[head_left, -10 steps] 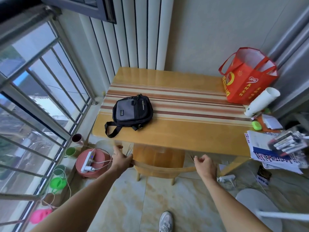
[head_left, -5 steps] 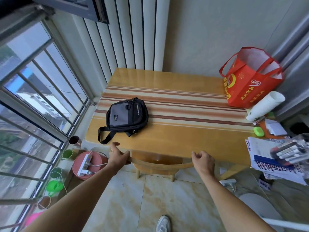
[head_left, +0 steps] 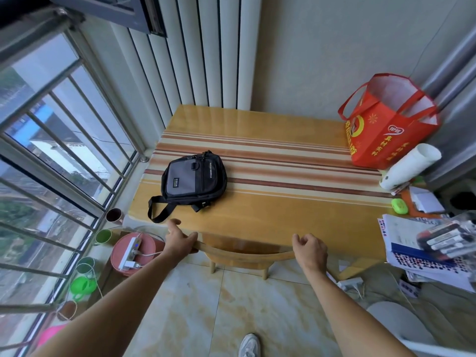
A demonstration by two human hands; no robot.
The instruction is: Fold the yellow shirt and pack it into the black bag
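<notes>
A wooden table (head_left: 296, 215) with brown and cream stripes across its middle fills the centre of the view, its far edge against the wall and its left side by a barred window (head_left: 51, 150). A wooden chair (head_left: 239, 256) is tucked under the near edge, with only its curved back rail and legs showing.

A red shopping bag (head_left: 386, 130) stands open at the far right corner of the table. Papers and booklets (head_left: 417, 248) pile up on the near right, with dark pens or markers lying on top.

The black bag (head_left: 194, 177) lies flat on the left part of the table, its grey front panel up and its strap looping toward the near edge. No yellow shirt shows anywhere in view.

A white tube (head_left: 409, 166) leans just beside the red bag.

The left hand (head_left: 179, 239) grips the left end of the chair's back rail, thumb along the rail and fingers up at the table edge. The right hand (head_left: 309, 249) sits at the right end of the rail with its fingers curled; whether it truly grasps the rail cannot be told.

A pink stool (head_left: 134, 251) on the floor at the left carries a white power strip (head_left: 131, 249). A small green object (head_left: 399, 206) lies near the papers.
</notes>
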